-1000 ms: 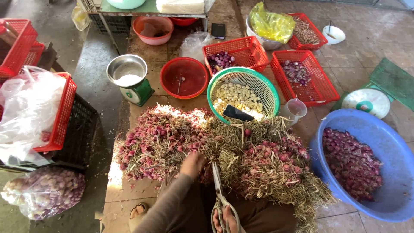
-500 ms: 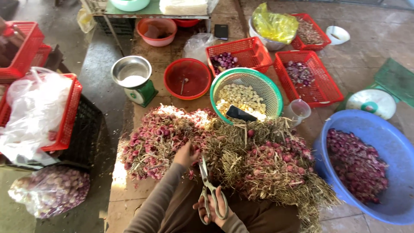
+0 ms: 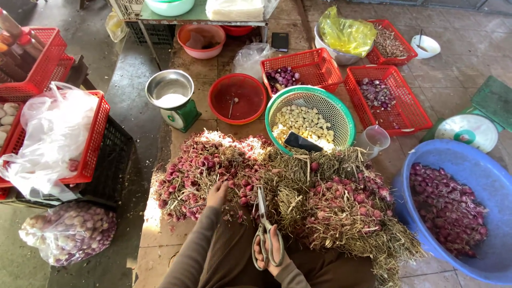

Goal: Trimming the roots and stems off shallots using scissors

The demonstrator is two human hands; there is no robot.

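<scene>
A basket [image 3: 341, 109] lies behind the shallot heap [image 3: 277, 186], a basin [image 3: 469, 165] to its right.

The floor [image 3: 442, 32] was tiled in worn brown squares, dusty under bright daylight from the upper right. A darker, wet-looking concrete strip [image 3: 130, 80] ran down the left. At the top stood a metal-legged table [image 3: 197, 18] with a pale green top
</scene>
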